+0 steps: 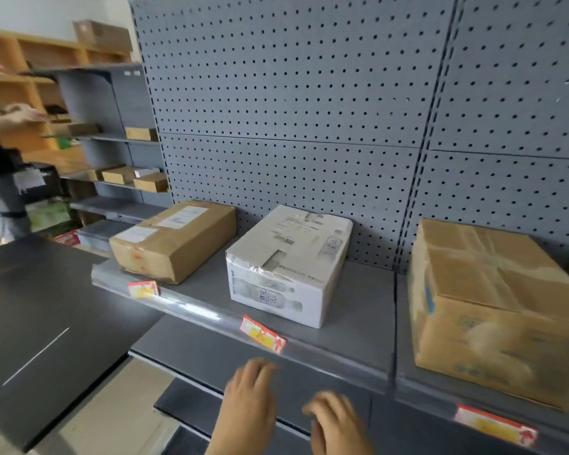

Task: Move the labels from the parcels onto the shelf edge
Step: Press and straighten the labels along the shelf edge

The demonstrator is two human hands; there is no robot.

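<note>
Three parcels stand on a grey shelf (352, 326): a brown parcel (174, 241) at the left, a white box (289, 264) in the middle, a large brown carton (496, 310) at the right. Red and yellow labels sit on the shelf's front edge: one (143, 289) below the brown parcel, one (262, 334) below the white box, one (495, 425) below the carton. My left hand (248, 402) and my right hand (337, 425) hover low in front of the shelf edge, fingers apart, holding nothing.
A grey pegboard (293, 93) backs the shelf. A dark flat surface (37, 326) lies at the left. Lower shelves (211, 349) jut out under my hands. Further shelves with small boxes (125, 175) and a person (4, 178) are at the far left.
</note>
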